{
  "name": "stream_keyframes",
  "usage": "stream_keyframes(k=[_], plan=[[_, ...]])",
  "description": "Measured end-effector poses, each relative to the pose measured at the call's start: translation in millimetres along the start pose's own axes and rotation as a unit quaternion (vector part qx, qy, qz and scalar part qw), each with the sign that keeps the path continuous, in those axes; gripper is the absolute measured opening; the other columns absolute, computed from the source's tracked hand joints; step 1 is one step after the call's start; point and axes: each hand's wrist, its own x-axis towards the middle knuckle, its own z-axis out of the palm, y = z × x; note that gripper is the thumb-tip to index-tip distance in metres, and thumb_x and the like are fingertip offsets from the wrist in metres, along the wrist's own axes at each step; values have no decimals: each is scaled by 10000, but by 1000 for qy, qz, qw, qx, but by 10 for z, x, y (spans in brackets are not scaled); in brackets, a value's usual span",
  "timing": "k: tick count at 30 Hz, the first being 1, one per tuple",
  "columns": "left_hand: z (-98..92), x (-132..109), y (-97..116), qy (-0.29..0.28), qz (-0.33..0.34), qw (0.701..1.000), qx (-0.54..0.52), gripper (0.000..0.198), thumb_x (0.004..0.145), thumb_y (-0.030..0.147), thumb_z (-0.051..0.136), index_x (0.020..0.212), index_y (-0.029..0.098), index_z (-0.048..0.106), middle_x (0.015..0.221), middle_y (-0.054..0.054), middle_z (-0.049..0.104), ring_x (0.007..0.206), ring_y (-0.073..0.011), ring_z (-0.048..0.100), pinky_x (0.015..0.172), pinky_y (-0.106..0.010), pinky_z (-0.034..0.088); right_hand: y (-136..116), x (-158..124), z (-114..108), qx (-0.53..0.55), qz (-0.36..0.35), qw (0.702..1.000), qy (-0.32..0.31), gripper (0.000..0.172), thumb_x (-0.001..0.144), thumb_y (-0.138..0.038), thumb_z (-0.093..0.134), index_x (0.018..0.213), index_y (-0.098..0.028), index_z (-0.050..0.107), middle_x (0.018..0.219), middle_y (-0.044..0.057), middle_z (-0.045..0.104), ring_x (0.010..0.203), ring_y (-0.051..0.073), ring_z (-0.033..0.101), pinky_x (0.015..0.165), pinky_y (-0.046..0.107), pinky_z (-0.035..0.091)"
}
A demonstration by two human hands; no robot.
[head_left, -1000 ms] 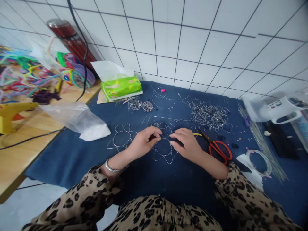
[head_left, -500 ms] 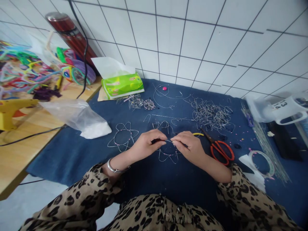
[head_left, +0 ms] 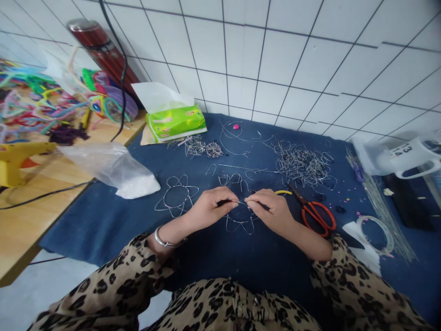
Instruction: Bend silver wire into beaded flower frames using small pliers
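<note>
Both hands meet over a wire ring with petal-like loops and small pink beads [head_left: 242,222], near the middle of the blue cloth. My left hand [head_left: 211,206] pinches the ring's upper left side between thumb and fingertips. On the other side, my right hand [head_left: 270,208] pinches the wire at the upper right, its fingertips a small gap from the left ones. The ring's lower loops show below the hands, while its sides are partly covered by the fingers. A similar beaded wire flower [head_left: 176,196] lies flat to the left of my left hand.
Red-handled scissors [head_left: 317,216] lie right of my right hand, below a tangled wire pile [head_left: 303,164]. Farther right are a tape roll [head_left: 375,234] and a white jug [head_left: 411,156]. A green tissue pack [head_left: 176,124] and plastic bag [head_left: 110,168] sit left, beside a yellow glue gun [head_left: 20,161].
The wire ring has shifted very slightly to the left between my fingers. Both hands stay in nearly the same place, still pinching.
</note>
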Motion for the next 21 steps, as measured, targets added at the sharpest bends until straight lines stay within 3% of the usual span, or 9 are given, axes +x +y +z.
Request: stream_keyframes(k=[4, 9, 12, 16, 21], plan=[[3, -6, -9, 0, -12, 1000, -16, 114, 843, 223, 528, 854, 167, 627, 772, -37, 615, 729, -130, 570, 684, -271, 466, -12, 11, -10, 3, 4, 1000, -1, 140, 851, -260, 523, 880, -229, 656, 808, 2, 686, 766, 139, 614, 794, 328, 444], [30, -31, -35, -17, -117, 982, -144, 163, 858, 285, 520, 936, 154, 579, 688, -15, 609, 611, -102, 587, 586, -231, 501, -42, 41, -92, 37, 92, 995, -14, 164, 855, -280, 510, 898, -225, 659, 751, -9, 671, 737, 134, 615, 738, 290, 463], [47, -43, -75, -20, -157, 974, -164, 195, 861, 303, 514, 983, 160, 565, 656, -11, 615, 584, -101, 596, 536, -210, 503, -18, 53, -114, 55, 132, 990, 0, 169, 847, -284, 509, 911, -218, 652, 805, -6, 672, 755, 131, 618, 721, 270, 472], [78, -44, -184, 11, -166, 977, -134, 222, 857, 301, 507, 1033, 170, 535, 727, -19, 616, 591, -102, 609, 500, -200, 502, 41, 46, -70, 13, 130, 991, 9, 195, 820, -243, 524, 994, -229, 611, 897, 8, 648, 824, 144, 598, 775, 296, 467], [12, -23, -256, 48, -111, 992, 33, 414, 793, 248, 589, 1185, 197, 466, 978, -61, 597, 789, -148, 607, 652, -281, 528, 62, 3, 14, -100, 29, 995, 10, 275, 796, -201, 547, 1071, -205, 546, 996, 58, 588, 969, 192, 521, 881, 363, 404]])
